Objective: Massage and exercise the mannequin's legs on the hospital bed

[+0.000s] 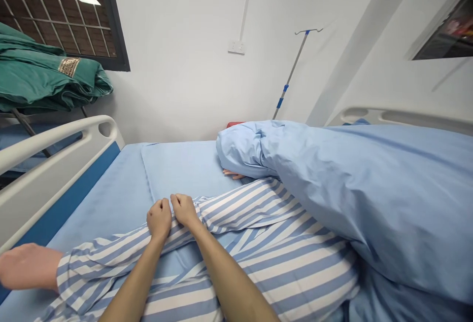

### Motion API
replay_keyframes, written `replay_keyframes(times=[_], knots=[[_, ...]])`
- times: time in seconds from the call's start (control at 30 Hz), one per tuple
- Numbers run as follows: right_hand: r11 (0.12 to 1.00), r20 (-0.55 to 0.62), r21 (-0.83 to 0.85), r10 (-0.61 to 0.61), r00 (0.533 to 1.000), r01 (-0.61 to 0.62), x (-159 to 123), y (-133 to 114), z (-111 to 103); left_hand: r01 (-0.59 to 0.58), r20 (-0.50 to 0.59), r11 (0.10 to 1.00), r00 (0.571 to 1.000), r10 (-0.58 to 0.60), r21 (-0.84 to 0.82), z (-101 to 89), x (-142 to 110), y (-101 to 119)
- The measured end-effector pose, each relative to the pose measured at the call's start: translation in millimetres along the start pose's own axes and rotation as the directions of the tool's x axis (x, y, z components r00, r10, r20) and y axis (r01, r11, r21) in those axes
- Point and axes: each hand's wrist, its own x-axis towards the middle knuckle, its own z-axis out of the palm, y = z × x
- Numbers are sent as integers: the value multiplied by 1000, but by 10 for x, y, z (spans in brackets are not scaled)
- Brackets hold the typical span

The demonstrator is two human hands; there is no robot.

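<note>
Head view: left hand and right hand sit side by side, fingers curled, pinching folds of the striped patient gown; its sleeve runs out to a manikin's hand on the blue bed sheet

And both hands are right in on the blue-and-white striped patient gown: the left hand and the right hand are curled closed on its fabric, knuckles almost touching! Out to the left, a pink hand lies from the sleeve beside the white bed rail, a light blue duvet bunches across the right, and an IV pole stands behind.
</note>
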Motion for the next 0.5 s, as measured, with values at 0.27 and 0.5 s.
replay_keyframes(times=[0.27,0.5], knots=[[906,-137,406,188,973,-117,40,234,-4,119,124,893,990,-72,-435,265,-22,376],[973,-87,127,203,975,-191,119,194,-266,-35,80,959,995,60,-282,339,-160,363]])
